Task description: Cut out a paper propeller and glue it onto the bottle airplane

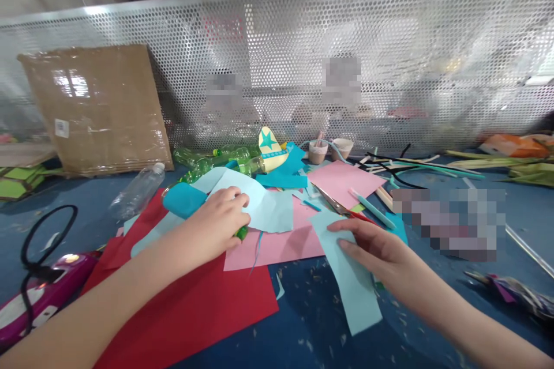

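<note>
My left hand [227, 216] is closed, fingers curled over a green plastic bottle [242, 234] whose small round end shows below the fingertips; the rest of it is hidden. Light blue paper [270, 210] lies beneath and beyond this hand, beside a rounded teal paper piece [184, 200]. Between thumb and forefinger, my right hand [372, 242] pinches a light blue paper strip [352, 294] that hangs toward me. Scissors with red handles [340, 206] lie just past the right hand. Pink paper [277, 251] and red paper [203, 311] are spread under the left arm.
Behind stand green bottles [203, 164], a cream paper piece with a teal star [270, 147], and two cups [318, 151]. A clear bottle [138, 190], a cardboard sheet [104, 109] and a magenta glue gun [52, 291] are left. A perforated metal screen [281, 52] closes the back.
</note>
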Available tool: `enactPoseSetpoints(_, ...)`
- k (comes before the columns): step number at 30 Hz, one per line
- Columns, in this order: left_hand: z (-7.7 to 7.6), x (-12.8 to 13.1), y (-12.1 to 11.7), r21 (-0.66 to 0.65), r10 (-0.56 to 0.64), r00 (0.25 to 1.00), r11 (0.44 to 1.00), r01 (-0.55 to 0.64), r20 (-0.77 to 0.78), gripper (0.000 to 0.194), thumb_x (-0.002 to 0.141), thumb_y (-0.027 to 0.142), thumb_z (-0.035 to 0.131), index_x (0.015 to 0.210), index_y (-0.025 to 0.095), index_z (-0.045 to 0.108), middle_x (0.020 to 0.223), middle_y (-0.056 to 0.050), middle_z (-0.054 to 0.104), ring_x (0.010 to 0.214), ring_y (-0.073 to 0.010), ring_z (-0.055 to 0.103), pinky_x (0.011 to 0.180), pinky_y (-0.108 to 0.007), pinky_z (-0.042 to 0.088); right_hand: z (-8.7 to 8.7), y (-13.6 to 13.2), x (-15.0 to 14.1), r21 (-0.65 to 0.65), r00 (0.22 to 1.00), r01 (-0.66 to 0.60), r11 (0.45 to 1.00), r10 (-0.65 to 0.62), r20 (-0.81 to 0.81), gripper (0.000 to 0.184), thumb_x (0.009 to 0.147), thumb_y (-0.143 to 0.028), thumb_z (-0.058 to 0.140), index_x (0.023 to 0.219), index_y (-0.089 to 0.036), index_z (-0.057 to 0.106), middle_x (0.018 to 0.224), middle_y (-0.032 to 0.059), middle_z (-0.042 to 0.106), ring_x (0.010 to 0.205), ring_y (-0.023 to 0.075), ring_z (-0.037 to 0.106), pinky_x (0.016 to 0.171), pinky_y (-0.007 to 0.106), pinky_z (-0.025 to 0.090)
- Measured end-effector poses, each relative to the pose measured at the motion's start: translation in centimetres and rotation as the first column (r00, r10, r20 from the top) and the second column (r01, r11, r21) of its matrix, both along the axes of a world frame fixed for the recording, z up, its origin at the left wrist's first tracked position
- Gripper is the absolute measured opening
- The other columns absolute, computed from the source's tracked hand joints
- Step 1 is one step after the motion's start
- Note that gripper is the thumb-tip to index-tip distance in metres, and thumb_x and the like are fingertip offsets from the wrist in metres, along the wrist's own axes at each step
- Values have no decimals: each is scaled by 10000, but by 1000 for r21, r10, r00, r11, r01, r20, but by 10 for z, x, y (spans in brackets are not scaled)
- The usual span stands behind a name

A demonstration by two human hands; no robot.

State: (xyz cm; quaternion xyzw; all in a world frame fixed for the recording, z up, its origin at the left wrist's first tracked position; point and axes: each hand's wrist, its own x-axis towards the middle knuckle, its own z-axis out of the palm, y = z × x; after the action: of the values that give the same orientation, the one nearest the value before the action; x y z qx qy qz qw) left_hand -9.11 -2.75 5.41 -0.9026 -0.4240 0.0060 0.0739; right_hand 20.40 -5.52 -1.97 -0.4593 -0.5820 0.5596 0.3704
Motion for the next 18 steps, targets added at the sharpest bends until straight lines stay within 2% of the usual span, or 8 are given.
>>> enactPoseSetpoints(3, 11, -2, -1, -84, 13, 999, 996, -10, 43, 136, 818, 223, 727, 940, 202, 670, 1157, -100, 623, 1173, -325, 501, 929, -446, 436, 2, -1, 1, -35, 992, -22, 999, 17, -123, 366, 851, -500, 676, 1175, -335, 632, 717, -27, 568, 574, 138, 529, 497, 233, 418)
enactPoseSetpoints(5, 19, 4, -8, -116, -22, 980, 992, 45, 197, 192, 909, 299, 629, 1089, 234, 618, 1217, -76, 608, 1202, -286, 495, 958, -423, 433, 5, -3, -1, -74, 977, -53, 996, 37, -209, 372, 846, -459, 705, 1197, -363, 629, 902, -4, 658, 714, 162, 610, 595, 250, 498)
enactPoseSetpoints(7, 22, 16, -18, -126, -35, 956, 989, 74, 290, 186, 944, 326, 574, 1109, 243, 588, 1166, -54, 637, 1122, -252, 552, 947, -407, 443, 7, -6, -3, -101, 956, -57, 993, 25, -293, 362, 845, -428, 724, 1194, -384, 639, 1051, -10, 664, 871, 168, 623, 710, 245, 521)
enactPoseSetpoints(8, 22, 23, -24, -105, -56, 949, 990, 93, 309, 184, 925, 346, 602, 1070, 232, 594, 1097, -49, 659, 1056, -251, 581, 915, -406, 455, 8, -7, -5, -110, 941, -52, 993, 12, -339, 353, 843, -418, 731, 1185, -388, 647, 1080, -19, 656, 919, 163, 612, 752, 236, 516)
enactPoseSetpoints(11, 13, 46, -31, -7, -165, 947, 985, 173, 276, 258, 905, 392, 627, 1074, 197, 617, 957, -63, 677, 933, -267, 615, 862, -438, 468, 9, -10, -9, -135, 891, -62, 989, -6, -453, 346, 830, -417, 749, 1162, -377, 657, 1057, -31, 641, 954, 154, 579, 808, 238, 494)
enactPoseSetpoints(13, 4, 56, -26, -7, -187, 964, 981, 192, 191, 237, 923, 381, 595, 1070, 200, 636, 880, -59, 669, 838, -263, 624, 791, -432, 486, 9, -11, -12, -142, 880, -83, 986, 5, -475, 357, 819, -428, 759, 1154, -363, 653, 1024, -28, 629, 952, 158, 566, 820, 255, 480)
enactPoseSetpoints(16, -3, 62, -8, -3, -109, 994, 994, 109, 2, 194, 922, 359, 595, 1041, 220, 659, 817, -58, 659, 828, -281, 635, 812, -462, 481, 8, -11, -12, -157, 899, -107, 982, 28, -437, 381, 807, -459, 762, 1149, -342, 642, 980, -21, 612, 958, 175, 558, 846, 286, 458)
enactPoseSetpoints(18, 0, 59, 5, 6, -59, 998, 998, 59, -30, 205, 906, 375, 610, 1026, 215, 659, 817, -63, 663, 898, -296, 634, 847, -459, 468, 8, -10, -12, -157, 911, -100, 983, 27, -411, 395, 810, -468, 754, 1158, -330, 630, 968, -15, 601, 974, 193, 559, 865, 313, 449)
